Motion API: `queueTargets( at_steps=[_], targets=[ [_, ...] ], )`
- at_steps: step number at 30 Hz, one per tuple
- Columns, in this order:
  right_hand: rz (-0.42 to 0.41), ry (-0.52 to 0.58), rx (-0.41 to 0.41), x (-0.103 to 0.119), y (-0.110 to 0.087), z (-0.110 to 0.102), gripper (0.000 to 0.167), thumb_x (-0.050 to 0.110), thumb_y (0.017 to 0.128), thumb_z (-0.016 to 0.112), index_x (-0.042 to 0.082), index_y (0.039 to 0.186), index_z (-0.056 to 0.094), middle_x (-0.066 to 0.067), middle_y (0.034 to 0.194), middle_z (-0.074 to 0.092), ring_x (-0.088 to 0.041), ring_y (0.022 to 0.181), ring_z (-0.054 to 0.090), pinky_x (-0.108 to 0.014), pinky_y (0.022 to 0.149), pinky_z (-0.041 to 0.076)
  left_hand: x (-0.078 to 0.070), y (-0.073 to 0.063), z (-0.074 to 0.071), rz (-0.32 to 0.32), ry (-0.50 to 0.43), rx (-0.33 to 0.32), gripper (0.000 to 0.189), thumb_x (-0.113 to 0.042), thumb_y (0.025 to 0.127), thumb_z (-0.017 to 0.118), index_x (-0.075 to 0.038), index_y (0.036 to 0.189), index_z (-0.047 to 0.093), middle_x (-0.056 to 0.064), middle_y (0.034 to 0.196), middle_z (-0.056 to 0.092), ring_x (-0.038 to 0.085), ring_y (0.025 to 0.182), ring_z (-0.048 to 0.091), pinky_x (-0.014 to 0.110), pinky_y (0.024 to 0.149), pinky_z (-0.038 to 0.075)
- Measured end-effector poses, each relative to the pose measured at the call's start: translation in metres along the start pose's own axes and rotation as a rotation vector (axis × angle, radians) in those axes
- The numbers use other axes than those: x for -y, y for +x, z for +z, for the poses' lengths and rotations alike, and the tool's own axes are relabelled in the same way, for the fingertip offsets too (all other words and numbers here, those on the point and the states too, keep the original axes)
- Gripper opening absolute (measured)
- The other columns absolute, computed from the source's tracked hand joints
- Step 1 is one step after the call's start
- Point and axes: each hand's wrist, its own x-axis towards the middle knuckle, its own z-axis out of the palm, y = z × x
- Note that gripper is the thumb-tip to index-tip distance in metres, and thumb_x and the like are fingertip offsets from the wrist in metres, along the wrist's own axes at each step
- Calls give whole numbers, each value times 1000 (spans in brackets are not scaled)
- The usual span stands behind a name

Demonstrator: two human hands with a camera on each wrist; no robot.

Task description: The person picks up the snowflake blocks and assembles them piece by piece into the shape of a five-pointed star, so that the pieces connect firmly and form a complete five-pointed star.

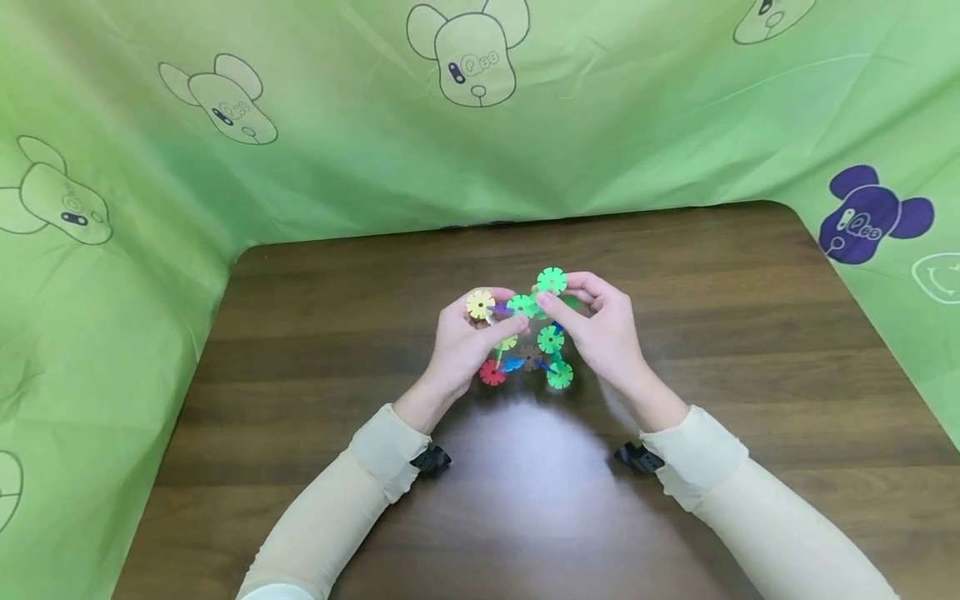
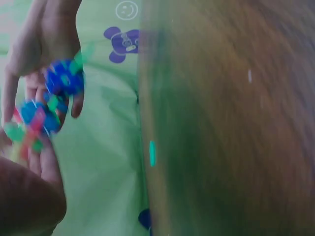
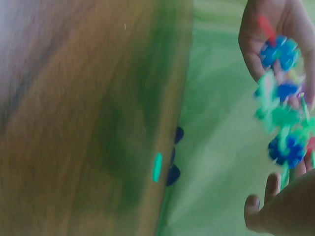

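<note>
A structure of notched plastic snowflake discs (image 1: 521, 307) is held between both hands above the table. Its discs are green, yellow, red, blue, purple and brown, slotted together into a loop in the head view. My left hand (image 1: 467, 340) grips its left side near a pale yellow disc (image 1: 480, 304), thumb across the front. On the other side, my right hand (image 1: 604, 327) pinches the upper right part, with its thumb on a green piece. A red disc (image 1: 492, 372) and a green disc (image 1: 559, 374) form the lower corners. Both wrist views show the structure blurred, with blue discs (image 3: 286, 150) facing out.
The brown wooden table (image 1: 315, 333) extends around the hands. A thin green disc (image 2: 152, 153) lies near the table's far edge in both wrist views. Green printed cloth (image 1: 337, 150) hangs behind and beside the table.
</note>
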Motion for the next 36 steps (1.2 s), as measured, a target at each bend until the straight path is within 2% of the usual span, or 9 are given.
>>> queueTargets(
  at_steps=[8, 11, 16, 19, 22, 25, 28, 31, 36],
  targets=[
    [30, -153, 191, 1, 2, -10, 28, 21, 93, 81, 5, 114, 72, -1, 108, 78, -16, 112, 64, -38, 93, 52, -12, 0, -13, -115, 192, 172, 33, -15, 94, 77, -4, 124, 72, 12, 105, 76, 23, 88, 75, 35, 86, 60],
    [55, -194, 242, 1, 5, -10, 31, 26, 95, 79, 6, 118, 72, -5, 114, 76, -19, 114, 65, -45, 98, 51, -10, 0, -14, -145, 192, 183, 36, -9, 93, 78, -3, 127, 69, 13, 106, 76, 24, 85, 76, 38, 86, 61],
    [53, -232, 251, -4, 24, -21, 40, 36, 108, 57, 3, 128, 69, -12, 126, 71, -25, 123, 62, -47, 111, 44, -9, -1, -17, -130, 149, 158, 42, -2, 93, 74, 3, 133, 64, 11, 102, 75, 19, 80, 75, 34, 83, 62],
    [86, -351, 272, -9, 43, -32, 43, 37, 110, 53, 2, 129, 68, -15, 126, 70, -27, 120, 62, -48, 108, 45, -11, -1, -22, -131, 107, 154, 43, 1, 94, 70, 6, 136, 59, 6, 102, 73, 14, 82, 72, 31, 79, 61],
    [118, -614, 391, -21, 59, -38, 38, 32, 106, 60, 3, 130, 67, -16, 121, 71, -29, 112, 65, -50, 102, 49, -14, 0, -27, -151, 66, 183, 47, 2, 95, 65, 8, 140, 54, 13, 111, 69, 13, 82, 72, 29, 76, 61],
    [86, -880, 541, -37, 68, -34, 40, 27, 100, 67, 5, 134, 66, -15, 120, 69, -30, 110, 65, -53, 98, 50, -17, -1, -33, -189, 37, 238, 53, 2, 96, 61, 6, 148, 47, 21, 125, 61, 15, 81, 74, 28, 75, 60],
    [43, -1034, 590, -49, 71, -28, 45, 27, 95, 74, 9, 136, 67, -14, 115, 65, -29, 101, 61, -51, 86, 52, -17, -2, -36, -218, 10, 281, 57, 3, 97, 59, 5, 151, 42, 22, 130, 54, 17, 81, 75, 27, 74, 59],
    [19, -1085, 587, -53, 72, -24, 46, 33, 93, 78, 13, 133, 69, -10, 107, 59, -26, 92, 56, -47, 76, 49, -16, -2, -37, -223, -17, 277, 54, 2, 97, 61, 6, 148, 46, 13, 125, 58, 19, 82, 74, 27, 74, 60],
    [36, -1013, 601, -56, 75, -22, 41, 33, 93, 79, 4, 120, 69, -12, 107, 61, -28, 96, 57, -49, 88, 50, -13, -1, -35, -186, -2, 222, 42, -1, 96, 67, 5, 137, 59, 8, 115, 67, 20, 80, 73, 29, 72, 61]
  ],
)
